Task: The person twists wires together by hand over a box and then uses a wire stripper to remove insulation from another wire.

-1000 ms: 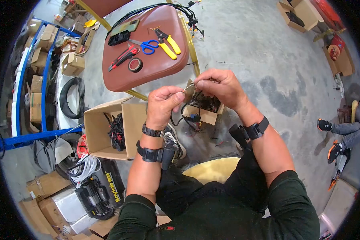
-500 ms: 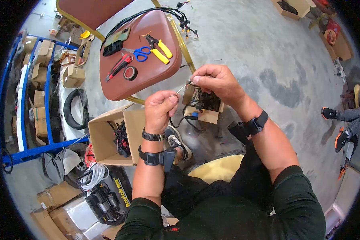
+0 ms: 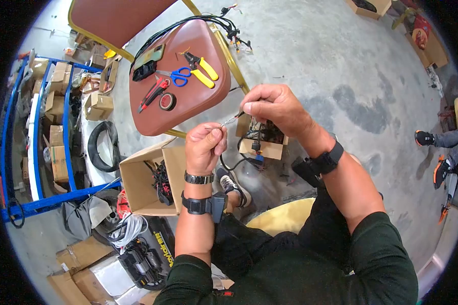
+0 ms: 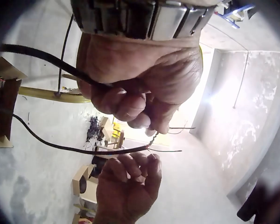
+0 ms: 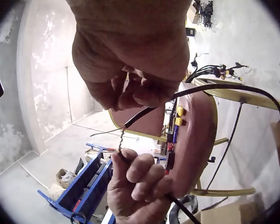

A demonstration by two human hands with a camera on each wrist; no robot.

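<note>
In front of the chair, my left hand grips a black cable, which runs back through its curled fingers. Bare twisted wires lead from its fingertips to the stripped end of a second black cable. The right hand has thumb and fingertips together at that end, pinching a thin wire that branches off there. Another thin wire sticks out free from the same joint. The right hand's inner fingers are partly hidden in its own wrist view.
On the chair seat lie wire strippers, blue scissors, a red utility knife, a tape roll and a phone. Open cardboard boxes with cables stand below the hands. Blue shelving is at left.
The hands have drawn slightly apart, and more of the twisted wires shows between them. The left hand sits a little lower in the head view, which has itself shifted.
</note>
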